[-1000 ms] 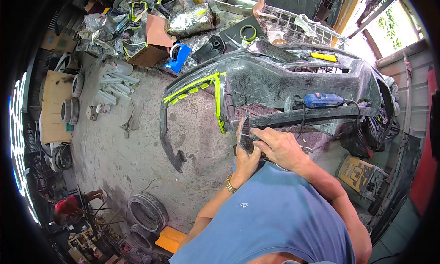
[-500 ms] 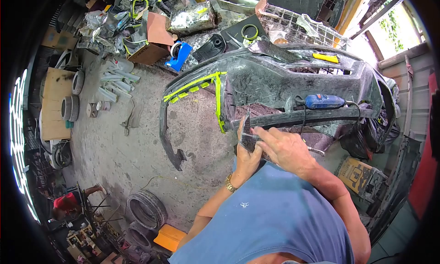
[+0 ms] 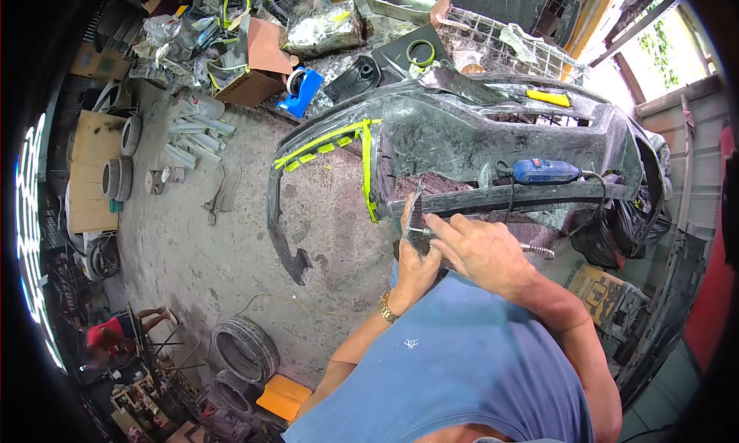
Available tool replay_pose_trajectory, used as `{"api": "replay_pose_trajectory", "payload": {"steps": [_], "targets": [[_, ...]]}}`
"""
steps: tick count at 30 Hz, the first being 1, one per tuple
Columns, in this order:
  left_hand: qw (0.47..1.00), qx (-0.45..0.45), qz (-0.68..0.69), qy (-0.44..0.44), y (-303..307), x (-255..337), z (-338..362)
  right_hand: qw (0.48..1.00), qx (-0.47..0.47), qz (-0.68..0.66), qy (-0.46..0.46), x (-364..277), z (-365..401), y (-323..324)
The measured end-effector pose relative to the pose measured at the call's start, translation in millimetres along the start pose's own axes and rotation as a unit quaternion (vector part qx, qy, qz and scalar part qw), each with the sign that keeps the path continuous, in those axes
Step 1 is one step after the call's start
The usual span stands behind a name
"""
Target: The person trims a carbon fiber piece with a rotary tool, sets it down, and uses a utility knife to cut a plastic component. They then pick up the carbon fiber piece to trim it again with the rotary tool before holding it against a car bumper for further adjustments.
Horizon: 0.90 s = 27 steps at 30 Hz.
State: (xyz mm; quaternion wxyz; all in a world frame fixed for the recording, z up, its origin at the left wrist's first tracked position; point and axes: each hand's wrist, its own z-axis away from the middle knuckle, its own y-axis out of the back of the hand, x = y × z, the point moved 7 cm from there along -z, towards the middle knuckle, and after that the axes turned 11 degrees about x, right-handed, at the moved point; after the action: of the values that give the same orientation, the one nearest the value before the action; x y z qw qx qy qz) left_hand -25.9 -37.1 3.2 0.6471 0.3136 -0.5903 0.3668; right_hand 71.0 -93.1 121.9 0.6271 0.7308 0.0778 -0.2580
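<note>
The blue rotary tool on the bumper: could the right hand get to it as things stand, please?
Probably yes: the blue rotary tool lies uncovered on the bumper beyond the right hand, nothing between them. That hand grips a slim metal tool, though, so isn't free.

Strong fisheye bending is seen at the black-vignetted edges. Daylight, overexposed at the upper right opening [image 3: 654, 46], seems the main source; the centre is rendered sharp.
</note>
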Motion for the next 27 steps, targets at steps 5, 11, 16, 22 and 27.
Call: {"api": "replay_pose_trajectory", "payload": {"steps": [5,11,16,22,27], "targets": [[0.999,-0.022,-0.024,-0.041,1.7,-9.5,0.3,1.0,-0.003,-0.008,-0.002,-1.6,2.8,-2.8],[0.998,-0.025,0.046,0.031,6.7,-1.8,-6.7,0.995,0.074,-0.064,-0.022,1.0,-0.2,28.4],[0.994,0.065,0.01,-0.086,19.0,33.0,-33.2,0.984,0.121,-0.129,-0.009,1.6,-0.3,30.1],[0.951,0.066,-0.124,-0.276,29.9,38.2,-52.2,0.988,0.125,-0.093,0.017,-6.1,-8.8,12.5],[0.952,0.032,-0.128,-0.277,27.5,51.7,-46.7,0.99,0.115,-0.073,0.027,-10.1,-12.5,1.5]]}}
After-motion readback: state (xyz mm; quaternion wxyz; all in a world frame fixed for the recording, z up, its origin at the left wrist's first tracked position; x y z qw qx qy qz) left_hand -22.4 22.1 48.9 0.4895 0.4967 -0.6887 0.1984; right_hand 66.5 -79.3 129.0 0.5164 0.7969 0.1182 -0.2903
